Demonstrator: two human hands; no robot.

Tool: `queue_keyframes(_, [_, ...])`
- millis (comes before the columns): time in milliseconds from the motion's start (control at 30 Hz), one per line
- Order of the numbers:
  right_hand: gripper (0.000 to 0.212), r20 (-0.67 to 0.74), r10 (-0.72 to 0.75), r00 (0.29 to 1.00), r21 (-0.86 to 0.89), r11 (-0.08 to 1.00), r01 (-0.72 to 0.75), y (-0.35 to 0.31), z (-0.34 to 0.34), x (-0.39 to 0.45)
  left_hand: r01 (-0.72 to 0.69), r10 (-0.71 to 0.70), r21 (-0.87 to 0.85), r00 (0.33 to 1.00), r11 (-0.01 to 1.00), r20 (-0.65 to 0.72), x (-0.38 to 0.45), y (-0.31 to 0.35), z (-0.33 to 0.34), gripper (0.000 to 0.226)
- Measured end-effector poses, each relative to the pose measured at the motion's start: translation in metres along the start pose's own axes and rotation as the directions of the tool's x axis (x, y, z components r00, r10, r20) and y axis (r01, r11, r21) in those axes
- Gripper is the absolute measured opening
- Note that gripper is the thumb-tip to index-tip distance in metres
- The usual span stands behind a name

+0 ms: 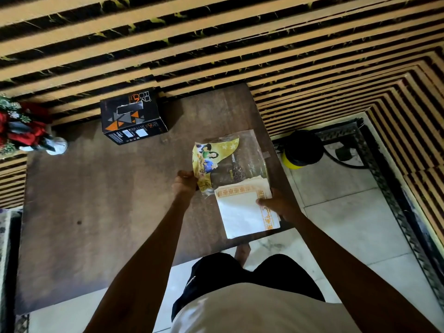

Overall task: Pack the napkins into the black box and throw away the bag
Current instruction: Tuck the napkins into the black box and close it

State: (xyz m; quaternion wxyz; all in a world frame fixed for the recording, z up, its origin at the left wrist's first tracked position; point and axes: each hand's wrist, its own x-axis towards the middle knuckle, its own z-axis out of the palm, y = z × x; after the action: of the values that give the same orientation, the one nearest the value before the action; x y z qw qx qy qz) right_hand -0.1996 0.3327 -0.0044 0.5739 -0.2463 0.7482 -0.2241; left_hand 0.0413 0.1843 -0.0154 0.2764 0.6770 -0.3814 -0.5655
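The bag (pixel 230 162) is thin glossy plastic, partly clear, partly printed yellow. The napkins (pixel 242 212) look like matt white paper with an orange border. The black box (pixel 132 116) is printed cardboard. The surface (pixel 96 200) is dull brown wood; the floor (pixel 336 224) is polished tile.

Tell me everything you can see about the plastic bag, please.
The bag is clear, thin plastic with a yellow printed panel showing people and stars. It lies on the brown table, near its right edge. The left hand pinches its crumpled left edge, while the right hand holds the white napkins at its open near end.
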Motion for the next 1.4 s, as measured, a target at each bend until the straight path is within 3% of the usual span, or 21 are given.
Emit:
queue_keyframes(67, [0.023,-0.117,-0.082,0.99,-0.12,0.99,0.068,-0.009,0.0,-0.013,-0.097,0.097,-0.008,0.992,0.995,0.084,-0.014,0.001,-0.005,0.025])
queue_keyframes(100, [0.028,-0.229,-0.148,0.962,-0.256,0.963,0.087,-0.012,0.0,-0.016,-0.146,0.146,-0.015,0.981,0.989,0.131,-0.02,0.001,-0.008,0.037])
queue_keyframes(167, [0.043,-0.367,-0.303,0.88,-0.453,0.884,0.116,-0.019,-0.002,-0.016,-0.219,0.22,-0.028,0.962,0.975,0.162,-0.031,0.003,-0.011,0.032])
queue_keyframes(300, [0.036,-0.288,-0.399,0.87,-0.374,0.884,0.282,-0.062,0.008,-0.01,-0.269,0.268,-0.006,0.958,0.963,0.101,-0.024,0.007,-0.026,0.031])
queue_keyframes(367, [0.029,-0.215,-0.383,0.898,-0.301,0.901,0.312,-0.1,0.023,-0.009,-0.305,0.301,0.035,0.949,0.952,0.093,-0.01,0.014,-0.04,0.032])
queue_keyframes(533, [0.015,-0.117,-0.434,0.893,-0.3,0.873,0.385,-0.172,0.072,0.022,-0.297,0.296,0.071,0.955,0.952,0.015,0.03,0.05,-0.087,0.016])
queue_keyframes(633, [0.013,-0.054,-0.44,0.897,-0.273,0.87,0.41,-0.216,0.109,0.038,-0.298,0.307,0.088,0.943,0.951,-0.129,0.057,0.079,-0.118,0.025])
queue_keyframes(733, [0.009,-0.024,-0.439,0.898,-0.224,0.878,0.423,-0.256,0.148,0.07,-0.313,0.343,0.161,0.913,0.936,-0.22,0.086,0.103,-0.155,0.019])
queue_keyframes(833, [0.038,-0.028,-0.383,0.923,-0.191,0.909,0.371,-0.293,0.178,0.1,-0.311,0.382,0.286,0.893,0.906,-0.24,0.12,0.118,-0.19,0.047])
queue_keyframes(933, [0.075,-0.078,-0.221,0.972,-0.085,0.973,0.215,-0.328,0.217,0.139,-0.16,0.213,0.296,0.965,0.942,-0.155,0.189,0.125,-0.225,0.075])
queue_keyframes(1000, [0.09,-0.013,-0.174,0.985,-0.073,0.982,0.172,-0.321,0.213,0.141,-0.11,0.131,0.236,0.989,0.965,-0.076,0.187,0.121,-0.225,0.087])
queue_keyframes(1067, [0.097,0.023,-0.097,0.995,-0.093,0.991,0.098,-0.312,0.216,0.142,-0.078,0.068,0.168,0.996,0.983,0.065,0.181,0.113,-0.227,0.073])
queue_keyframes(1133, [0.098,0.059,-0.085,0.995,-0.059,0.994,0.088,-0.305,0.218,0.141,-0.135,0.113,0.121,0.978,0.983,0.176,0.176,0.102,-0.225,0.051])
queue_keyframes(1233, [0.105,0.083,-0.113,0.99,-0.07,0.99,0.119,-0.301,0.218,0.13,-0.195,0.192,0.014,0.974,0.981,0.123,0.155,0.099,-0.22,0.041])
queue_keyframes(1400, [0.091,0.072,-0.217,0.974,-0.102,0.969,0.223,-0.285,0.227,0.078,-0.255,0.254,0.002,0.963,0.967,0.084,0.13,0.074,-0.226,0.044])
